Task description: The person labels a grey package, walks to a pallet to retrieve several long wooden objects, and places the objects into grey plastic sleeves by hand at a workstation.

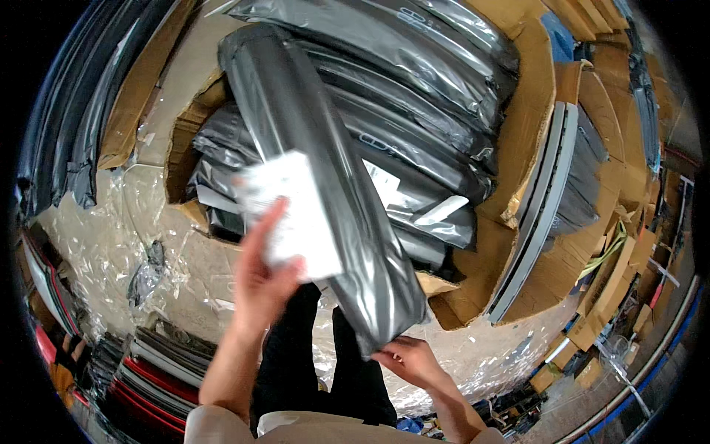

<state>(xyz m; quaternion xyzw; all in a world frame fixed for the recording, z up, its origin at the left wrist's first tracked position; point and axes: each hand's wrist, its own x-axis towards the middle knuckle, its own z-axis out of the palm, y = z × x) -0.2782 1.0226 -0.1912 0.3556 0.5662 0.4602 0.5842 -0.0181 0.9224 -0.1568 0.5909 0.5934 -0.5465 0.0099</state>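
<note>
A long package wrapped in dark, shiny plastic (322,148) lies at a slant across similar wrapped packages (425,159) in a large open cardboard box (534,78). Its near end juts out over the box's front edge, above my legs. My left hand (260,285) grips a white sheet, apparently a label (292,211), by its lower left edge. The sheet is blurred and overlaps the package's left side; I cannot tell whether it is stuck on. My right hand (409,361) has its fingers closed on the plastic at the package's near end.
Right of the box stand grey strips (536,214) beside another open carton (595,237). Dark wrapped lengths (81,96) lean at the far left. Red and grey long parts (151,385) are stacked at the lower left. Crumpled clear plastic (148,274) lies on the floor (185,259).
</note>
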